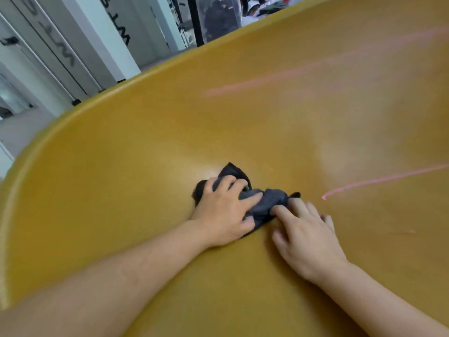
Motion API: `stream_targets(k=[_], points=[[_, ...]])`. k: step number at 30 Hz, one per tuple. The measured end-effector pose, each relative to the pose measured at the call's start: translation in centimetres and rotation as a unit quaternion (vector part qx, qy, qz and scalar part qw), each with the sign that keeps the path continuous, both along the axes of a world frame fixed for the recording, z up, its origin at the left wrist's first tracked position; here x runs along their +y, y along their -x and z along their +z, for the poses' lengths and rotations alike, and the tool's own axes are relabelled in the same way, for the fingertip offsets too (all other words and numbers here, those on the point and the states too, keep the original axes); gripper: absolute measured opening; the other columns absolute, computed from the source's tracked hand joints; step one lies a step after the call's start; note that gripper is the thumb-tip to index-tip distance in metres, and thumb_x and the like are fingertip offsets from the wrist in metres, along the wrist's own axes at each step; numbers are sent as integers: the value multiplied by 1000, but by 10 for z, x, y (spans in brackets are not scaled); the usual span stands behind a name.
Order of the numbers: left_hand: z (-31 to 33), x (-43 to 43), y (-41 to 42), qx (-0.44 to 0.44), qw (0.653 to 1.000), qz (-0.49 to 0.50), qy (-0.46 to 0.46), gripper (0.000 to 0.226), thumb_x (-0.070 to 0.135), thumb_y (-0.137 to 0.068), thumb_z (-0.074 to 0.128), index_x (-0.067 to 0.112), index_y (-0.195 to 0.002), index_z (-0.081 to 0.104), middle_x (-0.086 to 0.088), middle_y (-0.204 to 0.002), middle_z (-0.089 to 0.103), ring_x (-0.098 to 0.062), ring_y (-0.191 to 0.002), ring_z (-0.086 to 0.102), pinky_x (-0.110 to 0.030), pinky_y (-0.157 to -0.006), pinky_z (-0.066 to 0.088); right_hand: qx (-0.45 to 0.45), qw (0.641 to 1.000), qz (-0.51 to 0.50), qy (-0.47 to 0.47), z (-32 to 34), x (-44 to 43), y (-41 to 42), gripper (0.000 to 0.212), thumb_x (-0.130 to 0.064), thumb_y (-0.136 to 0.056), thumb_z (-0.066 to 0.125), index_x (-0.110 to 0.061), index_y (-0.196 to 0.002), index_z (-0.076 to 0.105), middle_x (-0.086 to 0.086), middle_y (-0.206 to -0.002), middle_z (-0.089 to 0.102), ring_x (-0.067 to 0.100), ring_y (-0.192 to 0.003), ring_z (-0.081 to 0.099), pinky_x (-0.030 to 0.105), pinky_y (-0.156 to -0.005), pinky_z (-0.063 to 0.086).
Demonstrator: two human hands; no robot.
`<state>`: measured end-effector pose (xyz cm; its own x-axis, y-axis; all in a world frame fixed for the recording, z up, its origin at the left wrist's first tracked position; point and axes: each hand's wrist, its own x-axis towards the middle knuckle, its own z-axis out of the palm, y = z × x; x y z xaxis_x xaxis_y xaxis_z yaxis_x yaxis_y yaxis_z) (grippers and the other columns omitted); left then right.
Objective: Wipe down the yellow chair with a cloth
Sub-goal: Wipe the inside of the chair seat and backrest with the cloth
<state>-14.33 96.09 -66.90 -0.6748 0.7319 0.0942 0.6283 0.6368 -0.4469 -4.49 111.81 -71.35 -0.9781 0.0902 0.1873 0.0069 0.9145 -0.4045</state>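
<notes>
Cloth point(262, 203), dark grey, bunched on yellow chair point(145, 147); left hand point(224, 211) clutching it, right hand point(306, 235) flat, fingertips pinning its edge; pink streaks point(279, 76) nearby.

Mustard-yellow chair point(243, 117) streaked with pink lines point(267, 79) — the crumpled cloth point(264, 203) is dark grey.

Yellow chair point(145, 142) seat, smooth and curved. Dark grey cloth point(264, 203) bunched directly on it, under left hand point(223, 215), touching fingertips of right hand point(308, 239). Pink streak point(376, 181) beyond right hand.
</notes>
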Motion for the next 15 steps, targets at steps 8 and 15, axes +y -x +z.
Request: stream_targets(k=[8, 15], points=[[157, -23, 125, 272, 954, 74, -100, 51, 33, -82, 64, 30, -131, 50, -17, -131, 44, -37, -119, 38, -51, -90, 30, -22, 999, 21, -37, -5, -3, 11, 60, -37, -81, 36, -38, -141, 39, 3, -141, 50, 21, -128, 51, 43, -85, 48], [67, 34, 100, 227, 960, 78, -145, 51, 39, -67, 63, 29, -118, 59, -8, -131, 50, -31, -110, 47, -47, -84, 37, -15, 1000, 11, -18, -7, -2, 14, 62, -37, -79, 36, -32, -139, 45, 4, -141, 51, 20, -123, 53, 43, -85, 49]])
